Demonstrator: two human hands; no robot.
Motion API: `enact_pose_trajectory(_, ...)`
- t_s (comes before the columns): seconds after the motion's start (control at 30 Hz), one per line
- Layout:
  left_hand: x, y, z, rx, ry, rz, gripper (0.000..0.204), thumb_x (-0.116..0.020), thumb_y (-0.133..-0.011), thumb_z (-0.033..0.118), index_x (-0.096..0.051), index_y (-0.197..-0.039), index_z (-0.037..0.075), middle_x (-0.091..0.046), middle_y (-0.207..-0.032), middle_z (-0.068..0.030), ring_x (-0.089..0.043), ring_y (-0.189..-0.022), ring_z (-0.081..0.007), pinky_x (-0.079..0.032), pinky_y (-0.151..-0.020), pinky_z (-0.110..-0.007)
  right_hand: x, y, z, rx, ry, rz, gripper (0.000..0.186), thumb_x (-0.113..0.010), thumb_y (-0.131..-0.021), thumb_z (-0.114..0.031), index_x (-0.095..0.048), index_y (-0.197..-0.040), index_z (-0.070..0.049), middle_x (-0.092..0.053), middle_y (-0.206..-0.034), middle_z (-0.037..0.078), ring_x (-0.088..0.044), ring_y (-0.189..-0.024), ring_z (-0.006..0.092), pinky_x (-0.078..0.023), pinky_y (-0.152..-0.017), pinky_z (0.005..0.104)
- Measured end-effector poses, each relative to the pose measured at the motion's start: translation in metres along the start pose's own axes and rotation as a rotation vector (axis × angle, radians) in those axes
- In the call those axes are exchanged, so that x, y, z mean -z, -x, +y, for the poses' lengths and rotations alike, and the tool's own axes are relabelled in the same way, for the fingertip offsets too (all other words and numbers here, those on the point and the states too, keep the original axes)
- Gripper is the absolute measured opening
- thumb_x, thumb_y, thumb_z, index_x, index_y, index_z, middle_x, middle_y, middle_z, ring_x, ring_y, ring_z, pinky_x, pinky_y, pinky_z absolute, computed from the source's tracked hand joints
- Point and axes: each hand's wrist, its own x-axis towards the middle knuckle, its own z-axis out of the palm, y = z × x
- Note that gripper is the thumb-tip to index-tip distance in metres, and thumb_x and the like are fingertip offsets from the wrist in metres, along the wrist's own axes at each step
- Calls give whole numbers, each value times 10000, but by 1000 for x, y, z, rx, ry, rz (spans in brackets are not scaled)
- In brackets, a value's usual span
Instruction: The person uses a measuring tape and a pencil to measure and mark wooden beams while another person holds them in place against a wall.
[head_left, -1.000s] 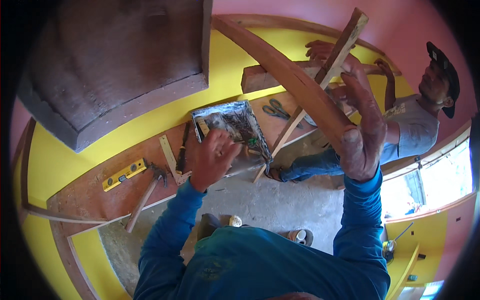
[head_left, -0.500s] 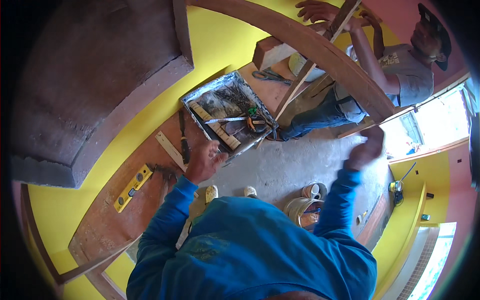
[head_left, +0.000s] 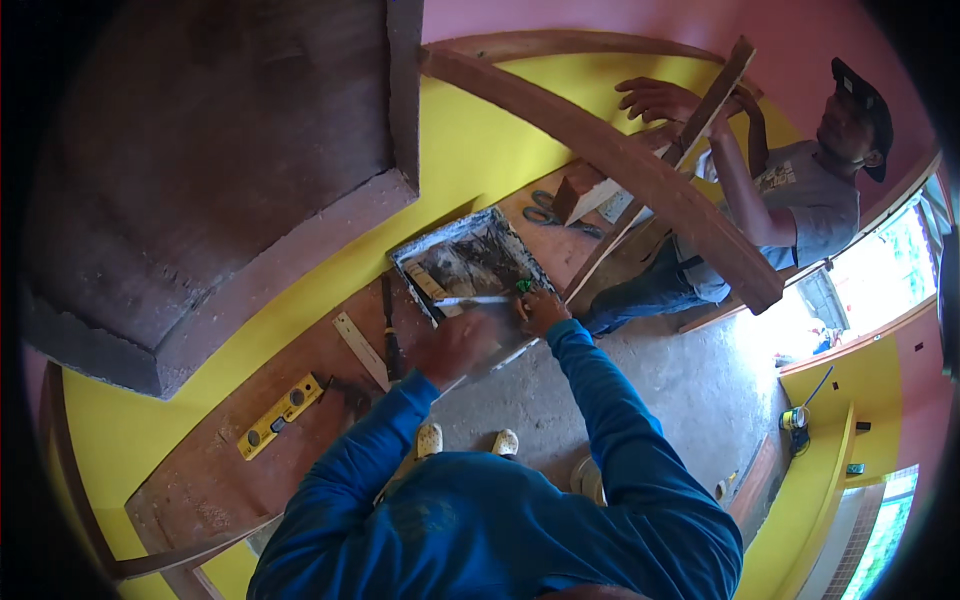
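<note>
A paint-spattered rectangular tray [head_left: 412, 250] holds nails or scraps, a pale wooden piece [head_left: 426, 280], a whitish strip [head_left: 478, 299] and a small green item [head_left: 524, 286]. My right hand [head_left: 543, 311] reaches over its right side, fingers bent down beside the green item; what they grip, if anything, is hidden. My left hand [head_left: 458, 346], smeared by motion, hovers at the tray's near left edge, so its fingers are unclear. Left of the tray, a dark-handled tool [head_left: 390, 325] and a pale flat strip [head_left: 361, 350] lie on the brown surface.
A yellow spirit level [head_left: 280, 415] lies farther left. Large scissors [head_left: 558, 213] rest behind the tray. A brown wooden beam [head_left: 620, 160] crosses above, beside a thinner upright strip [head_left: 712, 100]. A co-worker [head_left: 800, 195] stands at the right, arms raised. A bucket [head_left: 590, 480] is partly hidden by my arm.
My right hand has come from the far right into the tray, over where an orange-and-black tool lay. My left hand has moved right, to the tray's near edge. The view has shifted slightly.
</note>
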Motion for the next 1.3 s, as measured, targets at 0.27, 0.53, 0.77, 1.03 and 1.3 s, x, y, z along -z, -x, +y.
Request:
enact_pose_trajectory(0.27, 28, 2, 23, 272, 141, -130, 242, -516, -797, 243, -539, -805, 3, -586, -700, -115, -584, -642, -176, -443, -564, -281, 11, -21, 1, -57, 11, 8, 781, -726, -546, -269, -319, -1191, -102, -341, -1184, 167, -343, -1079, 401, -345, -889, 453)
enact_pose_trajectory(0.53, 20, 8, 11, 178, 175, -18, 246, -551, -778, 235, -523, -846, -1, -581, -676, -107, -571, -600, -161, -440, -533, -286, 65, 52, -13, 72, -401, 247, 678, -717, -499, -296, -469, -1069, -27, -421, -1091, 187, -429, -995, 350, -374, -833, 401)
enact_pose_trajectory(0.77, 29, -31, 110, -245, -143, -72, 145, -568, -757, 142, -550, -746, -1, -572, -649, -93, -566, -588, -196, -430, -526, -300, 120, 154, -59, 627, -480, 510, 522, -704, -496, -220, -510, -939, -23, -547, -811, 128, -550, -726, 290, -441, -671, 351)
enact_pose_trajectory(1.03, 72, -88, 199, -602, 231, -42, 184, -573, -757, 192, -585, -673, 29, -507, -495, -105, -496, -407, -216, -343, -384, -311, 166, 248, -30, 409, -821, 162, 567, -696, -505, -225, -466, -981, -19, -554, -831, 90, -554, -728, 202, -443, -660, 299)
enact_pose_trajectory(1.3, 138, -192, 242, -312, 863, 98, 350, -497, -815, 307, -506, -607, 25, -457, -471, -18, -403, -363, -65, -315, -368, -200, 193, 323, -8, -66, -767, 429, 156, -566, -615, -123, -496, -683, -3, -544, -689, 95, -542, -603, 198, -435, -571, 262)
